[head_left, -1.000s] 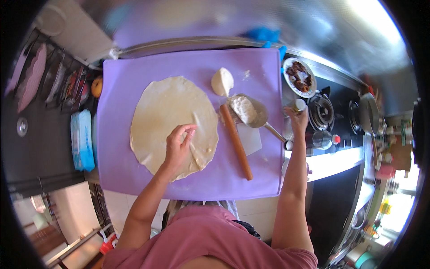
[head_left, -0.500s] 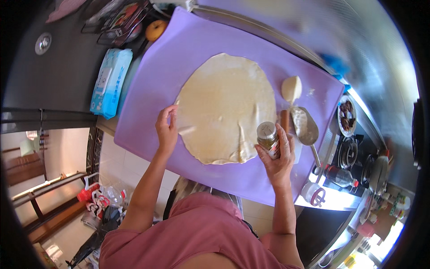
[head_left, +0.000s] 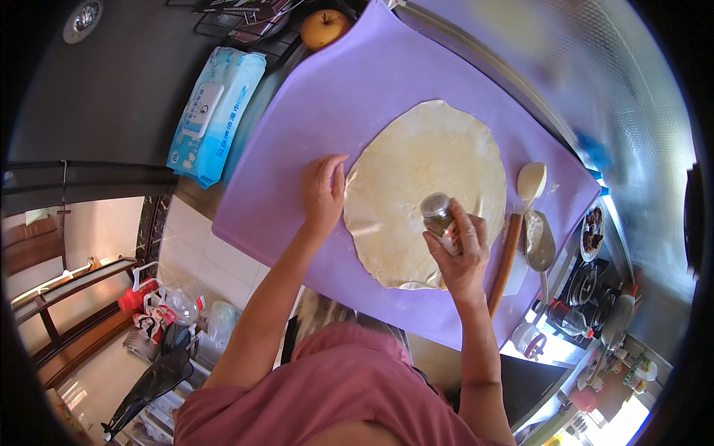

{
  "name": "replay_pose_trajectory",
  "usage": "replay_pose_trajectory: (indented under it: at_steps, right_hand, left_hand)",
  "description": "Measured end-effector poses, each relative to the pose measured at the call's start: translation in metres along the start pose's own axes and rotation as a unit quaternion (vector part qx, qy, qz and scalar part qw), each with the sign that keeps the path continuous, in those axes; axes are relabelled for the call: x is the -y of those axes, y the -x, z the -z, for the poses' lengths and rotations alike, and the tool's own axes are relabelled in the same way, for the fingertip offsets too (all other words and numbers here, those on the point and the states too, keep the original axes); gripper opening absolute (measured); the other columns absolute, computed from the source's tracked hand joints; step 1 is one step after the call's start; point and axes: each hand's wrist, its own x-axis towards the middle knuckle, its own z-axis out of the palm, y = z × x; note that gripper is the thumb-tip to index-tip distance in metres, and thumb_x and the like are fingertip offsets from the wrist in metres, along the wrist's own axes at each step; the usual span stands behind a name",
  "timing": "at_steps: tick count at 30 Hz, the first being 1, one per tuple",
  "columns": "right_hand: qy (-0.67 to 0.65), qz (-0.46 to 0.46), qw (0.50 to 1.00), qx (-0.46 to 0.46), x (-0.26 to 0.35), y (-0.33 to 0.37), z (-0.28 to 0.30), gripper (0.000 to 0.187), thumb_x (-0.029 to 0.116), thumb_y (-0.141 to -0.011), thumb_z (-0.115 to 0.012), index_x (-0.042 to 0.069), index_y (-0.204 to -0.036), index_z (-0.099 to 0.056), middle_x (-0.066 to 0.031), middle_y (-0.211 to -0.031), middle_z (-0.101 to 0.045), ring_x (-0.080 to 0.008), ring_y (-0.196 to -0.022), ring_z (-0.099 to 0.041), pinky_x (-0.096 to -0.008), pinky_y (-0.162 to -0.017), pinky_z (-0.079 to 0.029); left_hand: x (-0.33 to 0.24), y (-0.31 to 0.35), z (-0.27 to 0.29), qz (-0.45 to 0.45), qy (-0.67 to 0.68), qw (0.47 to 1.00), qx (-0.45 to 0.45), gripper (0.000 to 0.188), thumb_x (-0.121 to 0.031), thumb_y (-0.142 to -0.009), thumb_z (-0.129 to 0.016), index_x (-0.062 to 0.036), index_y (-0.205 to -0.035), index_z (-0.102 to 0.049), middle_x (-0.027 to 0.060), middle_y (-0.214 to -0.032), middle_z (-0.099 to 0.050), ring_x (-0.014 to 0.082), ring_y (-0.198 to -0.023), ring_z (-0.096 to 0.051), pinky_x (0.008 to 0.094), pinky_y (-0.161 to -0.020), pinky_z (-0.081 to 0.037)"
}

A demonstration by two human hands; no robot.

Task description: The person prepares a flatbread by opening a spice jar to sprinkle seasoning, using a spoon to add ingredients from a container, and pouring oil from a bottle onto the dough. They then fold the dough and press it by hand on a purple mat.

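Observation:
A large thin sheet of rolled-out dough (head_left: 401,149), with a few small wrinkles, lies on a purple mat (head_left: 297,111). My right hand (head_left: 467,260) is wrapped round a small seasoning jar (head_left: 437,212). It is clear with a greyish top and darkish contents, and I hold it tilted above the dough's lower right part. My left hand (head_left: 323,197) rests at the dough's left edge, fingers loosely bent and apart, with nothing seen in it. Right of the dough lie a wooden rolling pin (head_left: 506,260), a metal scoop (head_left: 541,241) and a pale oval piece (head_left: 532,181).
At left is a blue pack of wipes (head_left: 212,119); a yellow-orange round fruit (head_left: 324,30) sits beyond the mat. A plate of dark food (head_left: 593,232), a lidded jar (head_left: 529,340) and a bottle (head_left: 569,318) stand at right. Plastic bottles (head_left: 181,303) are low at left.
The view has shifted, so the mat and dough sit further right. My right hand with the jar has moved from the dough's right edge in over the sheet. More of the rolling pin shows.

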Motion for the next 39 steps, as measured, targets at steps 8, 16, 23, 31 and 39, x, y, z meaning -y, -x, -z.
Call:
replay_pose_trajectory:
  at_steps: [8,16,23,31,39]
  right_hand:
    - [0.008,0.004,1.0,-0.024,-0.005,-0.026,-0.003,0.063,0.01,-0.071,-0.082,0.012,-0.13,-0.059,-0.0109,-0.098,-0.059,-0.0257,-0.087,-0.06,-0.0366,-0.074,-0.052]
    - [0.002,0.011,0.999,-0.052,-0.02,-0.046,-0.008,0.063,0.012,-0.071,-0.082,0.014,-0.13,-0.06,-0.0107,-0.096,-0.059,-0.0248,-0.085,-0.06,-0.0363,-0.072,-0.052]
    - [0.083,-0.02,0.994,-0.072,-0.033,-0.066,0.001,0.057,0.016,-0.073,-0.08,0.015,-0.127,-0.062,-0.0078,-0.09,-0.06,-0.0246,-0.081,-0.06,-0.0377,-0.071,-0.051]
    - [0.134,-0.017,0.988,-0.073,-0.036,-0.072,0.002,0.051,0.02,-0.074,-0.079,0.016,-0.122,-0.065,-0.0074,-0.094,-0.062,-0.0256,-0.082,-0.063,-0.0371,-0.071,-0.053]
    - [0.109,0.008,0.979,-0.17,-0.042,-0.062,0.01,0.049,0.015,-0.074,-0.08,0.014,-0.121,-0.066,-0.0101,-0.096,-0.062,-0.0254,-0.082,-0.065,-0.0371,-0.07,-0.054]
  left_hand:
    - [0.004,-0.012,-0.011,-0.019,-0.004,1.0,0.012,0.014,-0.002,-0.089,-0.058,-0.0051,-0.101,-0.065,0.008,-0.095,-0.066,0.0272,-0.089,-0.06,0.0382,-0.08,-0.044]
    - [0.007,-0.01,-0.015,-0.023,-0.006,1.0,0.017,0.014,-0.001,-0.089,-0.058,-0.0058,-0.1,-0.065,0.0069,-0.095,-0.066,0.0265,-0.088,-0.06,0.0382,-0.082,-0.043]
    - [0.008,-0.009,-0.015,-0.016,-0.015,0.999,0.029,0.013,-0.004,-0.091,-0.057,-0.0048,-0.102,-0.064,0.0084,-0.097,-0.067,0.0277,-0.09,-0.061,0.0385,-0.084,-0.043]
    - [0.003,-0.012,-0.011,-0.032,-0.041,0.998,0.042,0.012,-0.006,-0.091,-0.057,-0.0059,-0.1,-0.065,0.0086,-0.098,-0.067,0.0281,-0.091,-0.061,0.0387,-0.084,-0.044]
    - [0.006,-0.009,-0.013,-0.027,-0.037,0.998,0.04,0.013,-0.006,-0.092,-0.056,-0.0053,-0.101,-0.065,0.0096,-0.099,-0.066,0.0283,-0.092,-0.061,0.0389,-0.084,-0.044]
